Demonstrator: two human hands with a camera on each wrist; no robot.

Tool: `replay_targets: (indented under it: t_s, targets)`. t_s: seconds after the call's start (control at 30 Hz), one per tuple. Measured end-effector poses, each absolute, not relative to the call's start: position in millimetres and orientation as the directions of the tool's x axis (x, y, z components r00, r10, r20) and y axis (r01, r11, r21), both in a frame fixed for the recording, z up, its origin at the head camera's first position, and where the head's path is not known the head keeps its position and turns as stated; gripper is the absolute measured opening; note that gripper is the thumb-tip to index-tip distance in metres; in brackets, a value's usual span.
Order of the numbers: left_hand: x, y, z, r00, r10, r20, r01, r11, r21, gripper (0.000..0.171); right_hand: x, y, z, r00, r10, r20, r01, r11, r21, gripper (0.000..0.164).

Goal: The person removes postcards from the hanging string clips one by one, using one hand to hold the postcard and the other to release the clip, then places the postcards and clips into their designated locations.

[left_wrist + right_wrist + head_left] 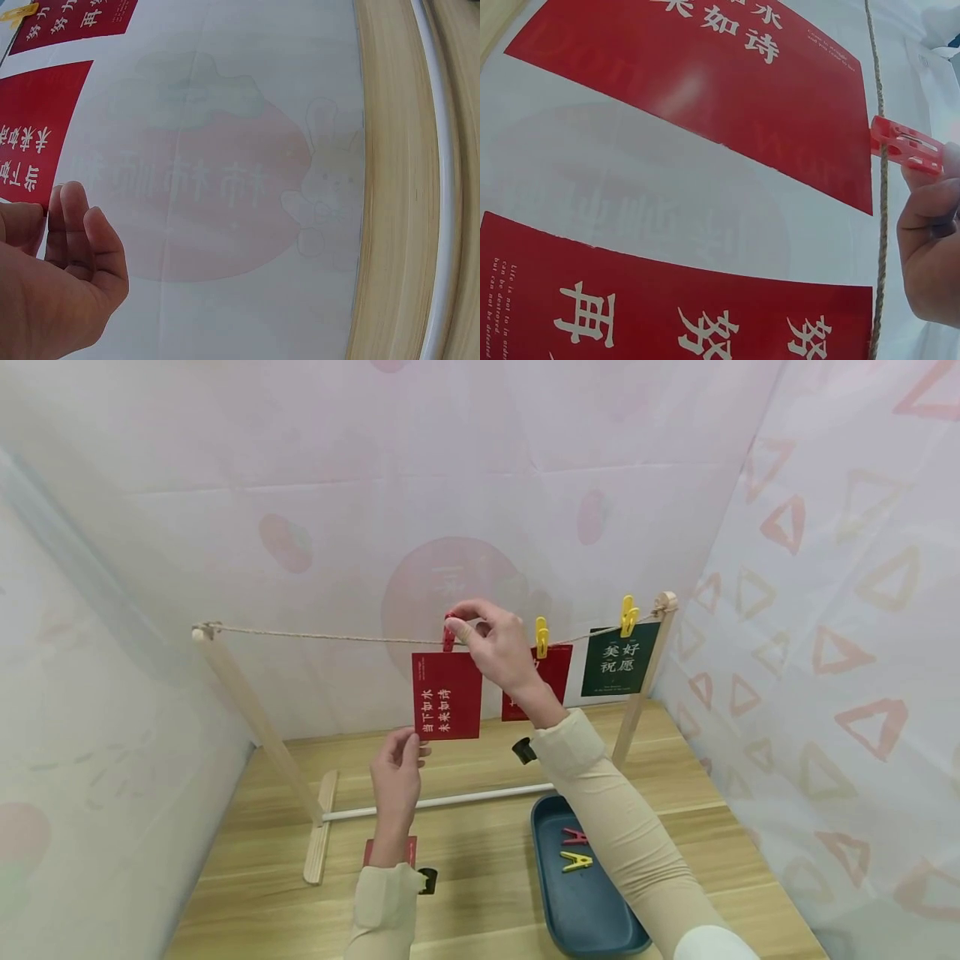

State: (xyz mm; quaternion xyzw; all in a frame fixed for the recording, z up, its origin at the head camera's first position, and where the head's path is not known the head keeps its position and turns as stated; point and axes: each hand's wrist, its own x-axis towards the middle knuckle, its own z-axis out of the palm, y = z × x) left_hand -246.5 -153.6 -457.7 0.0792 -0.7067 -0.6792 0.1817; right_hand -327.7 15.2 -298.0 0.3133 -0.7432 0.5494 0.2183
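Note:
In the head view, a red card [457, 693] with white writing hangs at the middle of a twine line [322, 636]. My left hand [396, 770] pinches its lower left corner between thumb and fingers. At the card's top edge my right hand [501, 647] grips a red clothespin [448, 633]. The right wrist view shows that clothespin [906, 145] across the twine, its nose at the card's edge. To the right, another red card [557, 672] hangs from a yellow clothespin [542, 639], partly hidden by my right hand and wrist.
A green card [618, 672] hangs by a yellow clothespin [628, 617] near the right wooden post [636, 710]. The left post [258, 727] and a white rod [480, 798] belong to the same stand. A blue tray [588, 918] holds clothespins. Under my left wrist lies a red card [411, 850].

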Motion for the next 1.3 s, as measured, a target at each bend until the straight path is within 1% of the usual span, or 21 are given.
replay_targets:
  t_s: [0.2, 0.3, 0.53, 0.67, 0.87, 1.1, 1.3]
  targets:
    - [-236.6, -153.3, -443.4, -0.924, -0.351, 0.15, 0.133, 0.073, 0.988, 0.022, -330.1, 14.9, -297.9, -0.69, -0.199, 0.696, -0.724, 0.179, -0.666, 0.016]
    - [-238.1, -155.3, -448.8, -0.92, -0.354, 0.166, 0.146, 0.081, 0.986, 0.023, -330.8, 14.8, -297.2, -0.68, -0.19, 0.708, -0.733, 0.175, -0.657, 0.015]
    - [-234.6, -156.4, -447.6, -0.916, -0.362, 0.171, 0.142, 0.108, 0.984, 0.025, -328.3, 16.8, -293.8, -0.669, -0.172, 0.723, -0.743, 0.179, -0.645, 0.013]
    - [-238.0, -160.7, -460.6, -0.91, -0.373, 0.181, 0.154, 0.101, 0.983, 0.027, -325.4, 18.5, -293.1, -0.665, -0.17, 0.728, -0.747, 0.175, -0.641, 0.014]
    - [-232.6, -162.9, -466.3, -0.902, -0.397, 0.171, 0.142, 0.102, 0.985, 0.026, -314.0, 24.2, -299.5, -0.679, -0.177, 0.713, -0.734, 0.166, -0.658, 0.014]
    - [-226.3, -166.7, -468.4, -0.901, -0.41, 0.145, 0.112, 0.103, 0.988, 0.024, -302.6, 26.7, -309.7, -0.69, -0.234, 0.685, -0.722, 0.144, -0.677, 0.017]
    - [-218.2, -173.8, -473.3, -0.897, -0.423, 0.127, 0.081, 0.125, 0.989, 0.024, -290.5, 27.6, -329.1, -0.717, -0.292, 0.633, -0.692, 0.196, -0.694, 0.025]
